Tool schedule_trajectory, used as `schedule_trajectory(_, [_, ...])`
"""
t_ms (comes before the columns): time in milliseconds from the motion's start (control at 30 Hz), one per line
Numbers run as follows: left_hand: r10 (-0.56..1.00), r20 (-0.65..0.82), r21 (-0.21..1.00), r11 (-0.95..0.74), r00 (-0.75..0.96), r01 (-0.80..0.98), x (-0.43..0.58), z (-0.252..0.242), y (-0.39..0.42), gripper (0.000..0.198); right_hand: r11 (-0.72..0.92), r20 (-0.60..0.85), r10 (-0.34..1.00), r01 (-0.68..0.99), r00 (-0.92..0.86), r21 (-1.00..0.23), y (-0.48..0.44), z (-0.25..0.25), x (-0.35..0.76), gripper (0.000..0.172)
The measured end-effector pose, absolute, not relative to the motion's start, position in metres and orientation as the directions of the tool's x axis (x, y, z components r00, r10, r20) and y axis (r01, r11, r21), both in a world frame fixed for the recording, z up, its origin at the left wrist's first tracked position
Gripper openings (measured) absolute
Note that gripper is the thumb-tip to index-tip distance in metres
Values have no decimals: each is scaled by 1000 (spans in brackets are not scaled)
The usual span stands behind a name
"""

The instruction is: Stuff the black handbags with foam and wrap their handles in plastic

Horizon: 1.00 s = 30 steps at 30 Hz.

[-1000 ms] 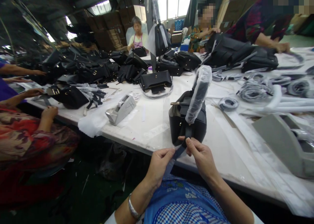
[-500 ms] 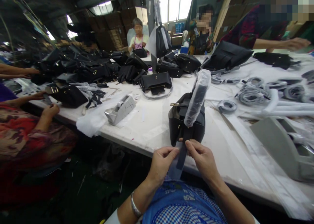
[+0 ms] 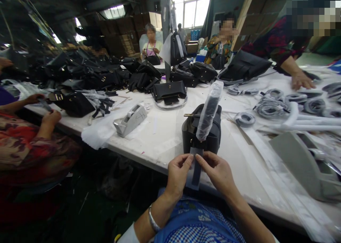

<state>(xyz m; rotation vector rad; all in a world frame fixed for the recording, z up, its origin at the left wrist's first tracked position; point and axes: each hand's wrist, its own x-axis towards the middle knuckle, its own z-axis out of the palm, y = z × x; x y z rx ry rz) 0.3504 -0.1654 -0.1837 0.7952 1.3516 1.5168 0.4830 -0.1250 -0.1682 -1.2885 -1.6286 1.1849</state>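
Observation:
Near the table's front edge stands a black handbag (image 3: pixel 214 134), with its handle wrapped in clear plastic (image 3: pixel 209 117). A dark strap (image 3: pixel 196 174) hangs from the bag toward my lap, with a strip of translucent plastic film (image 3: pixel 192 183) along it. My left hand (image 3: pixel 179 172) is closed, thumb and fingers pinching the film's left edge. On the other side my right hand (image 3: pixel 217 169) is closed too, its thumb pressed on the film's right edge over the strap. Its other fingers are partly hidden behind the strap.
A grey tape dispenser (image 3: pixel 130 119) stands left of the bag, a larger grey dispenser (image 3: pixel 303 165) at the right. Coiled wrapped straps (image 3: pixel 271 104) lie at the right. Black bags (image 3: pixel 101 72) are heaped at the back left. Several people work around the table (image 3: pixel 160 147).
The film now reaches higher up the strap, and both hands have drawn closer together at its edges. The bag shifted slightly left in view. A co-worker's hand at right came down to the table.

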Motion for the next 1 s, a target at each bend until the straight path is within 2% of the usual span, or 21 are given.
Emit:
schedule_trajectory(267, [939,-45,960,-54,-342,-274,350,-179,-152,27,105,39,979,330,-202,-938,-115,-160,481,40])
schedule_trajectory(500, [941,-133,941,21,-312,-337,359,-196,-165,35,71,36,992,301,-120,-951,-118,-164,477,42])
schedule_trajectory(633, [923,-136,948,16,-359,-317,363,-199,-168,31,58,38,996,268,-78,-962,-120,-167,474,40])
schedule_trajectory(700, [920,-35,978,-50,-391,-205,362,-197,-168,25,53,38,997,235,-68,-971,-121,-169,473,39])
schedule_trajectory(767, [894,171,984,-174,-415,29,359,-194,-169,18,40,27,997,193,-68,-980,-121,-171,472,39])
schedule_trajectory(867, [811,506,840,-386,-293,381,352,-192,-171,20,-2,-12,997,125,-77,-992,-121,-173,472,42])
schedule_trajectory(933, [790,594,732,-454,-150,507,346,-191,-173,27,-37,-44,995,75,-90,-997,-121,-173,474,43])
schedule_trajectory(1000, [810,586,661,-462,-23,592,341,-190,-174,32,-56,-59,991,27,-121,-998,-121,-171,476,45])
